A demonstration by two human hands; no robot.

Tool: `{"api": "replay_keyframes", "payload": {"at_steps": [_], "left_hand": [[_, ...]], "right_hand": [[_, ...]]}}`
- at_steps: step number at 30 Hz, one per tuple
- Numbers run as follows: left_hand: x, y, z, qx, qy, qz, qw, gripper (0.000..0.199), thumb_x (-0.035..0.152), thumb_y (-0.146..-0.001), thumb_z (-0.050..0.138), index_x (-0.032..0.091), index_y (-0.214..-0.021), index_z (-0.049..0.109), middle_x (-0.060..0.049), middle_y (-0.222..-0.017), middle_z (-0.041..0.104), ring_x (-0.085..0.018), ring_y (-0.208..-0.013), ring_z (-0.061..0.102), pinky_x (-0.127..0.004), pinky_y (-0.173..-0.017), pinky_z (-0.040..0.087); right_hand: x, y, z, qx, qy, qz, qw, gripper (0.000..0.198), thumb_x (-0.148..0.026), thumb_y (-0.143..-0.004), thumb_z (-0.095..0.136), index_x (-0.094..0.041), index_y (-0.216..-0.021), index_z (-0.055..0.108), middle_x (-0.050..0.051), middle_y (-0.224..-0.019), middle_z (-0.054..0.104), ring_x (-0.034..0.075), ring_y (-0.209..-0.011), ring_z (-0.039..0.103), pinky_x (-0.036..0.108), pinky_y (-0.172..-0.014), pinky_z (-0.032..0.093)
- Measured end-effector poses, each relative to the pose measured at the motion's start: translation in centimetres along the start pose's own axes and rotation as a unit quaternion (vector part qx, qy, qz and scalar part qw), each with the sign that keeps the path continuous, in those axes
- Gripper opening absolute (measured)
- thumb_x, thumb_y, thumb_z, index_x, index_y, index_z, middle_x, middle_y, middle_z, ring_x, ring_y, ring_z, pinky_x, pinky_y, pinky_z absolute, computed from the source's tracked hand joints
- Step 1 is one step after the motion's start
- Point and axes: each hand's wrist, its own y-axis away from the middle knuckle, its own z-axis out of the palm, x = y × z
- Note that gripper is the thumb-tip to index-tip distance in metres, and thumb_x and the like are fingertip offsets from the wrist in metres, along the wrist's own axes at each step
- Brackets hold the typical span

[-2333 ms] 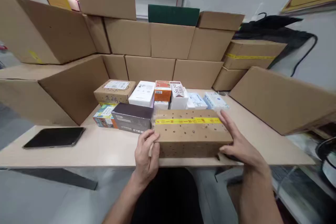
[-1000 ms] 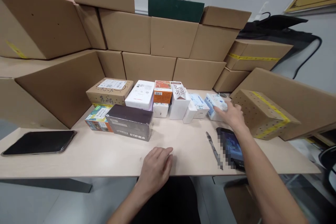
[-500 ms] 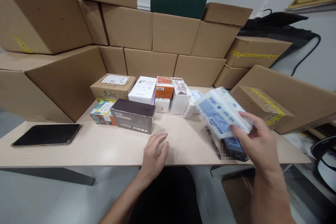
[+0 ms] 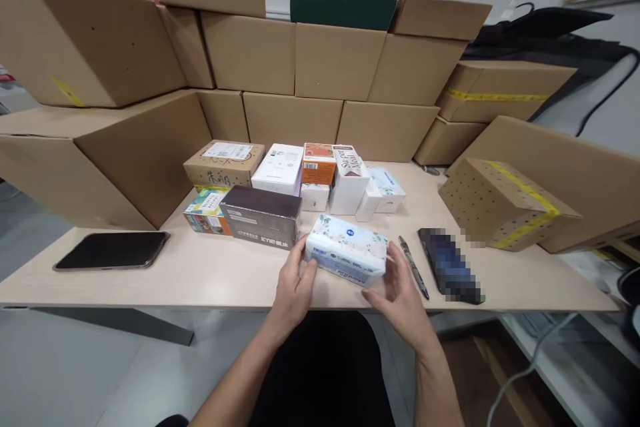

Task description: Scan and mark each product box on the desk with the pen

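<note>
A white and blue tissue pack (image 4: 347,255) lies near the front edge of the light wooden table (image 4: 200,277). My left hand (image 4: 293,287) grips its left end and my right hand (image 4: 400,290) holds its right end. Just behind it stands a dark box (image 4: 260,217), with a row of small boxes (image 4: 320,177) further back. A pen (image 4: 414,267) and a phone (image 4: 450,265) lie right of the pack.
A perforated cardboard box with yellow tape (image 4: 505,203) sits at the right. A black tablet (image 4: 113,250) lies at the left. Large cardboard cartons (image 4: 295,67) are stacked along the back and both sides. A black bag (image 4: 550,40) hangs at the far right.
My right hand put the taped cardboard box to the right, picked the tissue pack from the row and brought it to the front. My left hand now holds its other end.
</note>
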Motion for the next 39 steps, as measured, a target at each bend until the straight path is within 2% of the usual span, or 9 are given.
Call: {"api": "replay_keyframes", "payload": {"at_steps": [5,9,12,16,20,24,29,34,39], "left_hand": [[-0.3,0.4,0.1,0.007,-0.030,0.034,0.999,0.056,0.016,-0.088,0.053,0.022,-0.143,0.048,-0.010,-0.143,0.057,-0.025,-0.131,0.054,-0.041,-0.110,0.045],[-0.4,1.0,-0.1,0.045,-0.057,0.077,0.994,0.053,0.026,-0.092,0.058,0.021,-0.143,0.049,-0.012,-0.134,0.062,-0.024,-0.113,0.063,-0.037,-0.095,0.052],[0.0,1.0,-0.2,0.030,-0.053,0.082,0.995,0.046,0.033,-0.095,0.056,0.022,-0.140,0.054,-0.012,-0.130,0.064,-0.023,-0.103,0.064,-0.035,-0.086,0.054],[0.6,0.4,-0.3,-0.002,-0.051,0.063,0.997,0.043,0.035,-0.099,0.051,0.027,-0.141,0.054,-0.010,-0.136,0.060,-0.024,-0.119,0.060,-0.037,-0.096,0.051],[0.3,0.2,-0.3,-0.020,-0.058,0.057,0.997,0.045,0.029,-0.099,0.048,0.028,-0.144,0.050,-0.009,-0.143,0.055,-0.026,-0.133,0.052,-0.044,-0.111,0.044],[0.0,0.4,-0.1,-0.044,-0.087,0.051,0.994,0.068,0.011,-0.084,0.052,0.026,-0.150,0.040,-0.009,-0.151,0.049,-0.028,-0.140,0.046,-0.048,-0.117,0.039],[0.0,0.3,0.1,-0.051,-0.105,0.055,0.992,0.087,0.004,-0.075,0.052,0.027,-0.156,0.029,-0.007,-0.159,0.039,-0.029,-0.149,0.035,-0.048,-0.122,0.033],[-0.8,0.6,0.1,-0.018,-0.011,0.060,0.998,0.069,0.020,-0.092,0.055,0.024,-0.155,0.030,-0.012,-0.157,0.042,-0.028,-0.143,0.045,-0.042,-0.114,0.046],[-0.7,1.1,0.2,0.020,0.060,0.058,0.996,0.062,0.029,-0.094,0.061,0.023,-0.151,0.037,-0.015,-0.150,0.051,-0.027,-0.130,0.059,-0.037,-0.101,0.057]], "right_hand": [[-0.6,0.3,0.9,0.035,-0.058,0.063,0.996,0.069,-0.047,-0.089,0.064,-0.029,-0.151,0.039,0.010,-0.149,0.050,0.028,-0.133,0.053,0.051,-0.111,0.044],[-0.9,-0.6,0.9,0.129,-0.087,0.104,0.982,0.050,-0.054,-0.085,0.065,-0.020,-0.122,0.064,0.013,-0.116,0.071,0.029,-0.103,0.069,0.046,-0.088,0.058],[-0.8,-0.8,0.8,0.175,-0.057,0.116,0.976,0.048,-0.059,-0.087,0.058,-0.018,-0.108,0.069,0.013,-0.108,0.073,0.029,-0.099,0.068,0.046,-0.087,0.057],[-0.6,-0.5,0.5,0.104,0.002,0.095,0.990,0.054,-0.061,-0.093,0.048,-0.021,-0.124,0.066,0.013,-0.121,0.068,0.029,-0.110,0.064,0.047,-0.097,0.052],[-0.7,-0.2,0.2,0.064,0.017,0.110,0.992,0.058,-0.061,-0.094,0.045,-0.025,-0.138,0.057,0.011,-0.128,0.065,0.029,-0.113,0.063,0.045,-0.092,0.055],[-0.8,0.0,0.3,0.051,0.051,0.108,0.992,0.063,-0.061,-0.087,0.058,-0.026,-0.139,0.056,0.010,-0.125,0.066,0.030,-0.106,0.065,0.045,-0.088,0.056],[-0.8,0.0,0.1,0.022,0.056,0.054,0.997,0.067,-0.052,-0.084,0.068,-0.031,-0.144,0.049,0.008,-0.142,0.055,0.030,-0.133,0.050,0.048,-0.109,0.046],[-0.6,0.4,-0.4,-0.030,-0.041,0.021,0.998,0.070,-0.044,-0.087,0.067,-0.035,-0.150,0.039,0.006,-0.151,0.042,0.029,-0.140,0.044,0.047,-0.114,0.043],[-0.3,0.9,-0.4,-0.036,-0.097,0.008,0.995,0.070,-0.042,-0.088,0.066,-0.036,-0.151,0.036,0.007,-0.155,0.034,0.030,-0.138,0.048,0.045,-0.111,0.047]]}}
